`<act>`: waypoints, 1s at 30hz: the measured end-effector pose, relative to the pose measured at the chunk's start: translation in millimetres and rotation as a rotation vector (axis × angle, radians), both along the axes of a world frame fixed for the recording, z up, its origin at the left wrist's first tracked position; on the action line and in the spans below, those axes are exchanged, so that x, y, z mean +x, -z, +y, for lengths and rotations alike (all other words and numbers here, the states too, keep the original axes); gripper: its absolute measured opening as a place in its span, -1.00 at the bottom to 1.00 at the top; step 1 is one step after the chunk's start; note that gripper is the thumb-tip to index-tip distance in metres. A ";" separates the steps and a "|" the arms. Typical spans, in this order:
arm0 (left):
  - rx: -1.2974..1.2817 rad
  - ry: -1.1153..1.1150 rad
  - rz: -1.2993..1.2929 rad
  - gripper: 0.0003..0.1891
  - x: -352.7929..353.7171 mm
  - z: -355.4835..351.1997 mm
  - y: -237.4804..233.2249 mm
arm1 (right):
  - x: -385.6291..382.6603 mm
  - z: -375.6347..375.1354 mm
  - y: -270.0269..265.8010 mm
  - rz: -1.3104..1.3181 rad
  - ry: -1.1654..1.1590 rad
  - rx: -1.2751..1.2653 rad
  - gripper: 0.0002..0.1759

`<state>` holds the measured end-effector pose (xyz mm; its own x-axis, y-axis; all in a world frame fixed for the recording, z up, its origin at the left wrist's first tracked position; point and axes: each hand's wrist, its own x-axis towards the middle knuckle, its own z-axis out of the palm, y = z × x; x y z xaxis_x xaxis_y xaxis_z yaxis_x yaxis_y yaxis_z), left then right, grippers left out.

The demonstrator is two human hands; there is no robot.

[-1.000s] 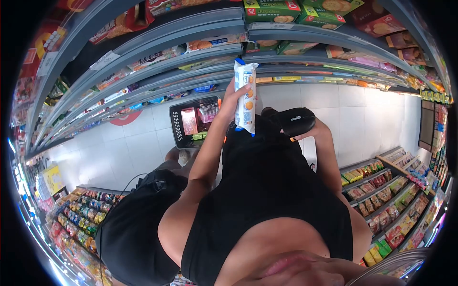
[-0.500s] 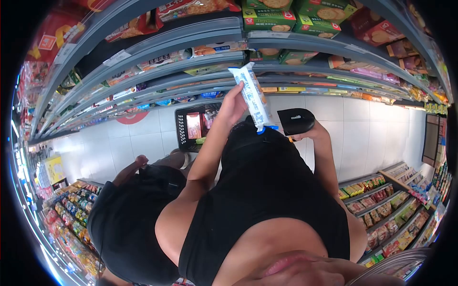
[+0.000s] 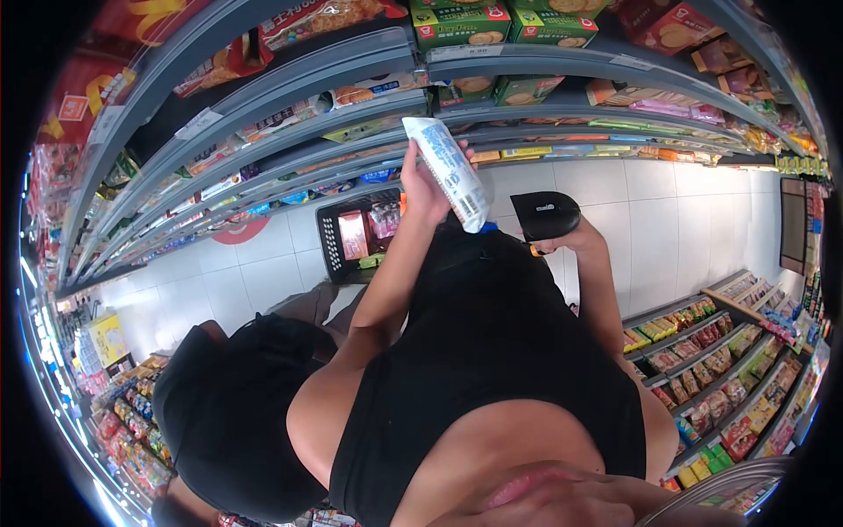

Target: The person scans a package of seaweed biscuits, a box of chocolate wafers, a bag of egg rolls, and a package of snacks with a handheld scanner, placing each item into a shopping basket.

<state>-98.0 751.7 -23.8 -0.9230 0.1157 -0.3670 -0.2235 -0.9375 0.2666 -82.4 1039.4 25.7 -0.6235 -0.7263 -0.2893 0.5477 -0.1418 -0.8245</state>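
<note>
My left hand (image 3: 424,186) is closed around a white and blue snack packet (image 3: 450,176), held up at a tilt in front of my body. Its printed side faces me, and a few fingertips show beyond its right edge. To the right, my right hand (image 3: 575,239) grips a black handheld device (image 3: 544,216) with one rounded end, a small pale logo and a bit of orange beneath it. The packet and the device are apart. Most of the right fingers are hidden under the device.
Shelves (image 3: 342,66) of packaged snacks run across the front, with green biscuit boxes (image 3: 461,26) above. A black basket (image 3: 332,250) holding packets stands on the tiled floor at left. Close on my left is another person in black (image 3: 237,413). Low racks (image 3: 702,351) stand behind right.
My left hand has turned the packet, so a different printed face shows, and shifted slightly left. The other person's visible hand has gone out of sight. The device stays nearly in place.
</note>
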 end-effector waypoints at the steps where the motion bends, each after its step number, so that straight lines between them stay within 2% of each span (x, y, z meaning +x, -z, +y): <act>1: 0.058 -0.004 0.016 -0.36 3.2 -2.2 -1.0 | 0.0 -3.4 -0.9 0.013 -0.007 -0.026 -0.45; 5: 0.024 -0.082 0.100 -0.46 8.0 -10.4 15.9 | -3.3 -20.1 5.4 0.043 0.038 -0.071 -0.67; 11: 0.038 -0.204 0.073 -0.49 12.0 -30.4 42.3 | -2.4 -41.6 -9.9 -0.001 0.121 0.035 -0.75; 18: -0.024 -0.312 -0.043 -0.52 25.4 -39.4 40.4 | -1.2 -53.2 3.2 0.064 0.156 0.117 -0.83; 21: 0.022 -0.323 -0.020 -0.52 29.8 -44.7 47.3 | 1.9 -58.8 6.6 0.084 0.164 0.138 -0.82; 26: 0.124 -0.357 -0.022 -0.50 33.7 -46.6 49.2 | 9.1 -69.6 2.6 0.163 0.191 0.347 -0.79; 30: 0.095 -0.344 -0.035 -0.48 29.7 -45.5 52.9 | 10.8 -70.9 4.7 0.238 0.192 0.444 -0.76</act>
<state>-68.3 706.3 -76.7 -0.9010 -0.1639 -0.4017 0.1015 -0.9798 0.1720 -71.6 968.5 20.9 -0.8189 -0.4323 -0.3775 0.3374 0.1695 -0.9260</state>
